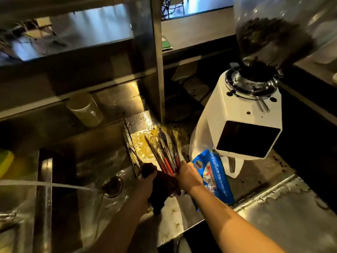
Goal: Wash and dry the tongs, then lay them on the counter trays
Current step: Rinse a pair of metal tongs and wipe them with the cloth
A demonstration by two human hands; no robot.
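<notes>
Several metal tongs (pixel 165 152) with red handle grips stand bunched together, tips pointing away over the wet counter beside the sink. My right hand (pixel 186 175) is closed around their handle ends. A dark brown cloth (pixel 162 187) is bunched in my left hand (pixel 148 180) and pressed against the same handle ends. Water (pixel 45 184) streams from the left into the steel sink (pixel 87 172), landing near the drain (pixel 113 186).
A white coffee grinder (pixel 244 114) with a bean hopper stands right of the tongs. A blue printed bag (pixel 213 176) lies beside my right wrist. A pale cup (pixel 85 109) sits behind the sink, a yellow-green sponge (pixel 5 161) at the far left. Steel counter (pixel 284 216) extends right.
</notes>
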